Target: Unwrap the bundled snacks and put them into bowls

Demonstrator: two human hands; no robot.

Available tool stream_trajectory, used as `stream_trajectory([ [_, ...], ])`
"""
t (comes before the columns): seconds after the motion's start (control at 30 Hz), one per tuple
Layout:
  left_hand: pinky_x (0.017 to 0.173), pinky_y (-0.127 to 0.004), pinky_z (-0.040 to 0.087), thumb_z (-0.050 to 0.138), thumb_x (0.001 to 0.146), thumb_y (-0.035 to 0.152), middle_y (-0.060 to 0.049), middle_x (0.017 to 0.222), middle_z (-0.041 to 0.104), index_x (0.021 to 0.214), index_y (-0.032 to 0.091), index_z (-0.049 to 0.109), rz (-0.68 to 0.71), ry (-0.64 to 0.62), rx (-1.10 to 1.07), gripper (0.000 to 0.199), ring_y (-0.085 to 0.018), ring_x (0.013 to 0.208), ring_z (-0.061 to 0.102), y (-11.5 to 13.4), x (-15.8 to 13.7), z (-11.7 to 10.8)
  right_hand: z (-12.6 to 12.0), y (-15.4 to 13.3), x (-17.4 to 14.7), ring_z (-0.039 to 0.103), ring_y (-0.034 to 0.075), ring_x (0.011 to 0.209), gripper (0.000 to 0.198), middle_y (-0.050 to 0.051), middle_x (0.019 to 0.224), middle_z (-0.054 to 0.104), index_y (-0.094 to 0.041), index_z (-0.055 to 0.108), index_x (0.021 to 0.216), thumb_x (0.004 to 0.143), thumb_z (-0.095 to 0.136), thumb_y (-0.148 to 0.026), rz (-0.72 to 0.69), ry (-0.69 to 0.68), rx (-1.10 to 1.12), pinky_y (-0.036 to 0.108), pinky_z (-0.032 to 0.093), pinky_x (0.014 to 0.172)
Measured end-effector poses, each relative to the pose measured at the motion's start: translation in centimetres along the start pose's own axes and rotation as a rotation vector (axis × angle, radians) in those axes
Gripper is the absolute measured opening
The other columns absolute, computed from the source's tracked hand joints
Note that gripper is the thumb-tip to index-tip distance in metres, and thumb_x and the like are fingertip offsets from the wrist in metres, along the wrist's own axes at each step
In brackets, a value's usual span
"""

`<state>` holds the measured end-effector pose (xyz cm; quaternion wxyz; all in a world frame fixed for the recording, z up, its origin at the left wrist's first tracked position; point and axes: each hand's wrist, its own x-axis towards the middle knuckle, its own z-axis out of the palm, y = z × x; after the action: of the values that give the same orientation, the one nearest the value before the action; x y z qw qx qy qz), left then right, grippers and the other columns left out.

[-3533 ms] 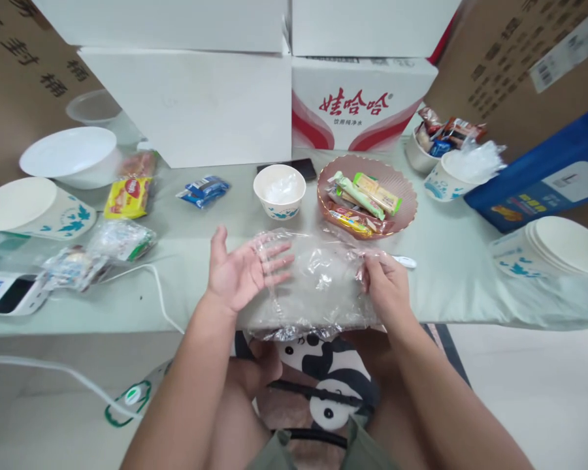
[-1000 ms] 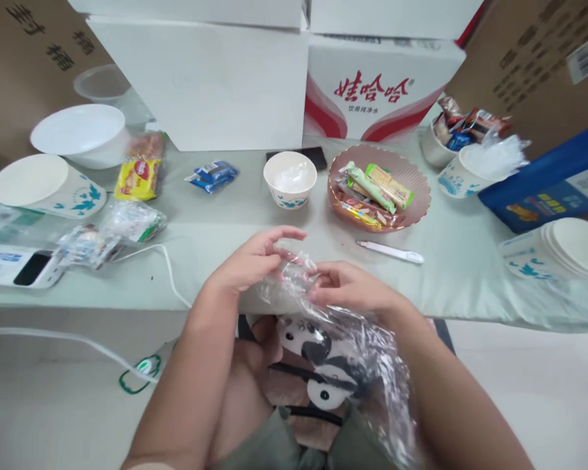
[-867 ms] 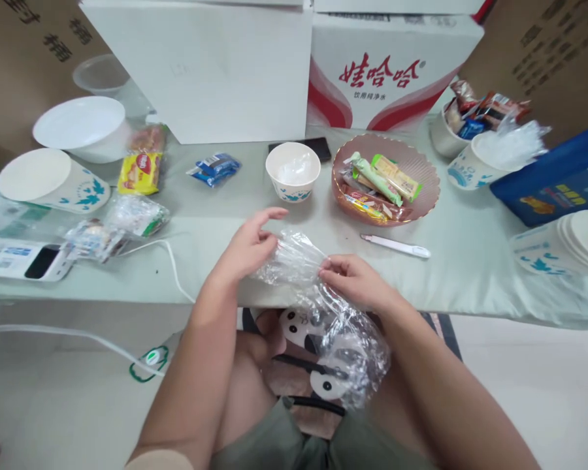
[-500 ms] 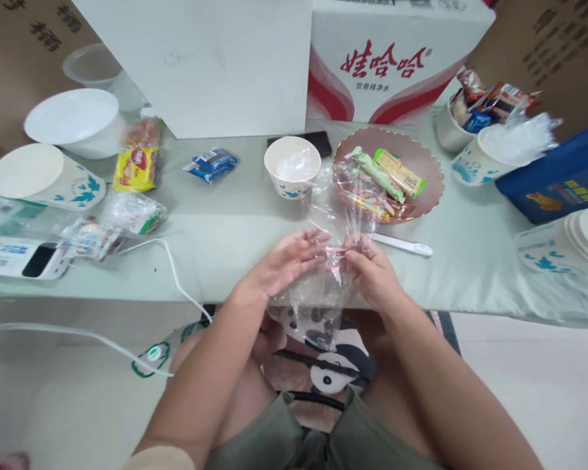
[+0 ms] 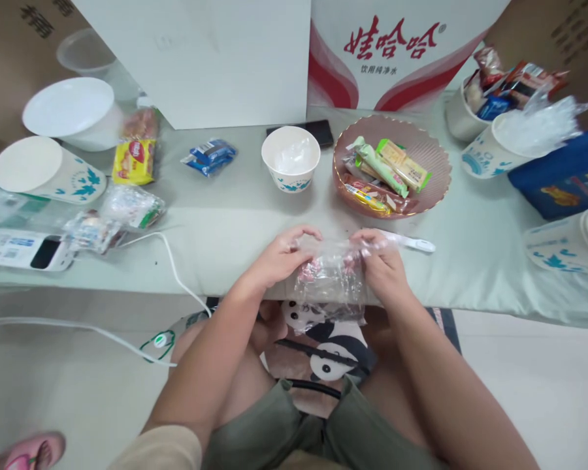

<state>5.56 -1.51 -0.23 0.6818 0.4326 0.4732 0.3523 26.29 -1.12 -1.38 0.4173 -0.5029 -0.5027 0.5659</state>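
A clear plastic bag (image 5: 330, 284) is stretched between my hands at the table's front edge, its lower part hanging over my lap. My left hand (image 5: 288, 253) is closed on the bag's left side, thumb and fingers curved round it. On the right side my right hand (image 5: 379, 258) pinches the bag's upper corner. A white paper cup (image 5: 291, 177) with blue leaves stands beyond my hands, with clear plastic inside. To its right is a pink ribbed bowl (image 5: 434, 176) holding several wrapped snacks (image 5: 392, 166). A white stick-like utensil (image 5: 419, 244) lies just beyond my right hand.
Blue packets (image 5: 210, 156), a yellow snack packet (image 5: 134, 161) and a white bowl (image 5: 71, 111) are on the left. A white cable (image 5: 171, 264) runs off the front edge. Paper cups (image 5: 563, 245) and a blue bag (image 5: 551, 186) stand right. Large boxes (image 5: 396, 52) line the back.
The bag has come down from beside the bowl and is spread wider between my hands. My hands have moved apart. The view has shifted slightly, and a pink sandal shows more at lower left.
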Motion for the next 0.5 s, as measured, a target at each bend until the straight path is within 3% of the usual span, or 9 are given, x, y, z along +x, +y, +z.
stream_trajectory([
  [0.1,0.05,-0.02,0.039,0.068,0.072,0.025,0.003,0.065,0.062,0.077,0.018,0.065,0.066,0.08,-0.039,0.009,-0.007,0.052,0.053,0.1,0.4,-0.6,-0.6,-0.1,0.3,0.06,0.016,0.057,0.017,0.001,0.069,0.069,-0.024,0.066,0.079,0.077,0.065,-0.041,0.019,-0.025,0.026,0.029,0.048,0.054],
  [0.2,0.057,-0.022,0.045,0.063,0.073,0.033,-0.003,0.073,0.067,0.07,0.015,0.068,0.077,0.122,-0.163,0.018,-0.01,0.064,0.059,0.3,0.8,-1.2,-1.4,-0.1,0.5,0.066,0.021,0.077,0.016,0.004,0.082,0.073,-0.023,0.072,0.074,0.072,0.061,-0.035,-0.053,-0.08,-0.012,0.034,0.053,0.071],
  [0.27,0.062,-0.024,0.049,0.065,0.075,0.039,-0.004,0.077,0.068,0.076,0.015,0.069,0.066,0.11,-0.22,0.025,-0.012,0.069,0.062,0.2,1.0,-1.4,-1.6,0.0,0.5,0.067,0.026,0.093,0.027,0.007,0.093,0.075,-0.023,0.076,0.082,0.077,0.057,-0.041,-0.145,-0.143,-0.022,0.039,0.054,0.082],
  [0.33,0.062,-0.023,0.049,0.073,0.073,0.034,-0.002,0.078,0.069,0.089,0.016,0.068,0.034,0.086,-0.183,0.025,-0.011,0.067,0.062,0.0,1.1,-1.3,-1.5,0.1,0.4,0.066,0.028,0.103,0.038,0.009,0.1,0.074,-0.024,0.077,0.086,0.086,0.05,-0.051,-0.2,-0.187,-0.039,0.042,0.053,0.091],
  [0.43,0.062,-0.021,0.05,0.076,0.066,0.016,-0.001,0.092,0.07,0.103,0.021,0.062,0.013,0.058,-0.137,0.04,-0.011,0.072,0.067,-0.5,1.2,-0.6,-0.7,0.3,0.1,0.068,0.026,0.104,0.031,0.007,0.106,0.07,-0.027,0.066,0.099,0.087,0.06,-0.055,-0.133,-0.075,-0.055,0.042,0.054,0.093],
  [0.5,0.068,-0.023,0.055,0.073,0.065,0.012,-0.003,0.113,0.068,0.104,0.023,0.059,0.074,0.074,-0.17,0.043,-0.014,0.085,0.072,-0.7,1.2,-0.1,0.1,0.4,0.0,0.07,0.023,0.096,0.049,0.005,0.11,0.068,-0.032,0.053,0.117,0.077,0.076,-0.048,-0.039,0.001,0.007,0.039,0.056,0.087],
])
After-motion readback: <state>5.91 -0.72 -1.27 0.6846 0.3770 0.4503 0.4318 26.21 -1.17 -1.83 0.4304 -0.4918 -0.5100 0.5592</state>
